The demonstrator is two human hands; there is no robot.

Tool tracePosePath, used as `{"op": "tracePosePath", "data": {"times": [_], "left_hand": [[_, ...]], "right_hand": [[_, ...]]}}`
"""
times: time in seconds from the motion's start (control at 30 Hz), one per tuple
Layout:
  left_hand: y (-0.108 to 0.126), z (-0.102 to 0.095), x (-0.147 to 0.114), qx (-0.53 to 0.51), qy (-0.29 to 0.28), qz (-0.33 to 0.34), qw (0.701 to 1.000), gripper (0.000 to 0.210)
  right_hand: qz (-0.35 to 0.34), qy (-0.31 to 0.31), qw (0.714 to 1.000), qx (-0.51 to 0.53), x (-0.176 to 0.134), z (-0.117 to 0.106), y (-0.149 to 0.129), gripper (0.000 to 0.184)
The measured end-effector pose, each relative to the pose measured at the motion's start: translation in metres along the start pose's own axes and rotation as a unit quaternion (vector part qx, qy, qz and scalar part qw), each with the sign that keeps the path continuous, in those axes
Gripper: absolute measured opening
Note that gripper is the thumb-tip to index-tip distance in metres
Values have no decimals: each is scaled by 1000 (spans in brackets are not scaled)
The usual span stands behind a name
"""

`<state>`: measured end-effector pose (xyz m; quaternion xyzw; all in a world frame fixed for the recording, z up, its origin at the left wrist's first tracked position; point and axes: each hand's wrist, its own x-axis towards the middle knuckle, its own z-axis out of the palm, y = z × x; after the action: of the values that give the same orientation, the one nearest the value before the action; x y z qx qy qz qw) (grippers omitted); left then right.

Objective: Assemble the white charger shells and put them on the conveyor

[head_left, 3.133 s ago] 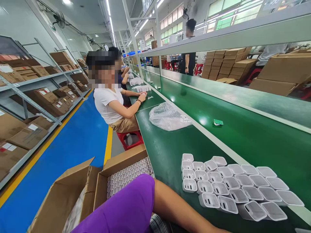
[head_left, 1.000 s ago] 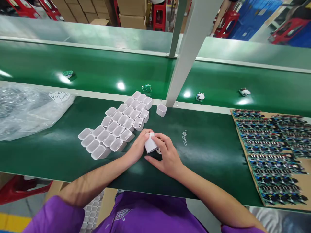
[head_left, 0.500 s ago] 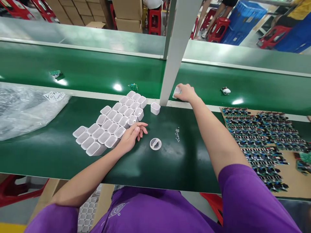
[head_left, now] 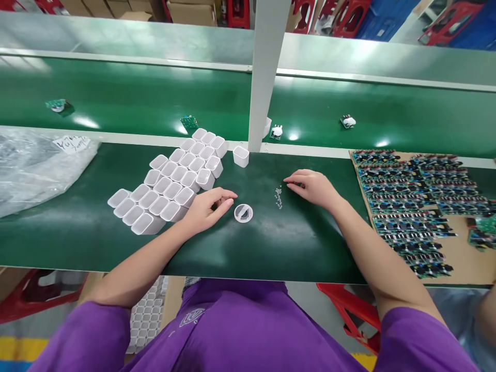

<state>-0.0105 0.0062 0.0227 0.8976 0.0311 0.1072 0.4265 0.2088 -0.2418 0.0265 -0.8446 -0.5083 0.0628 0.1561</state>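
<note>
My left hand (head_left: 207, 211) is open beside the block of white plastic cups (head_left: 163, 192), its thumb and fingers apart and empty. Just right of its fingertips lies a round white ring-shaped part (head_left: 237, 213) with a dark middle. My right hand (head_left: 312, 187) hovers low over the green table, fingers stretched out with nothing in them. Its fingertips point at a small scatter of tiny clear pieces (head_left: 278, 197). One single white cup (head_left: 241, 157) stands apart near the post. Another cup (head_left: 267, 127) sits on the belt, partly hidden by the post.
A grey post (head_left: 265, 72) rises at the table's back edge. Small circuit boards, such as one by the post (head_left: 276, 132), lie on the green belt (head_left: 155, 98). Rows of circuit boards (head_left: 403, 206) cover cardboard at right. A clear plastic bag (head_left: 39, 170) lies at left.
My right hand has let go of the white cup on the belt behind the post and come back to the tiny pieces. My left hand's thumb and fingers have spread toward the ring.
</note>
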Motion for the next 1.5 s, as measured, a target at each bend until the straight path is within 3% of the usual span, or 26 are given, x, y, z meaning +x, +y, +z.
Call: {"op": "tracePosePath", "data": {"times": [0.17,0.33,0.5,0.57,0.67,0.8,0.87,0.9,0.97,1.03,1.17,1.27,1.37,1.5], "left_hand": [[19,-16,4,120,7,100,988,22],[25,-33,47,218,7,90,972,26],[17,-17,105,231,-52,41,971,47],[16,-7,119,232,-48,18,971,49],[17,0,128,227,-26,-2,974,36],[25,-6,110,196,13,-15,980,21],[30,-10,90,104,42,-27,993,26],[32,-11,78,-4,60,-44,997,32],[36,-10,54,-235,71,-97,965,45],[38,-7,34,-385,72,-158,906,49],[35,-1,15,-532,48,-229,814,44],[29,1,10,-589,27,-228,775,42],[24,5,4,-595,15,-225,772,42],[21,12,-2,-564,13,-209,798,48]], "right_hand": [[-3,33,998,-50,-6,16,-14,25],[-12,29,988,-154,-2,20,-28,31],[-4,15,977,-211,-5,23,-39,29],[5,33,981,-190,-6,24,-38,29],[29,74,992,-97,-9,25,-31,24],[46,136,981,133,-11,21,-27,18],[40,159,952,259,-11,15,-35,19],[40,166,933,316,-10,11,-42,21],[40,164,895,413,-7,2,-62,27],[29,152,863,481,-2,-5,-86,31],[-8,158,825,542,12,-4,-127,33],[9,182,804,566,17,12,-142,29],[25,192,806,559,14,30,-147,25],[20,176,818,547,5,41,-150,21]]}}
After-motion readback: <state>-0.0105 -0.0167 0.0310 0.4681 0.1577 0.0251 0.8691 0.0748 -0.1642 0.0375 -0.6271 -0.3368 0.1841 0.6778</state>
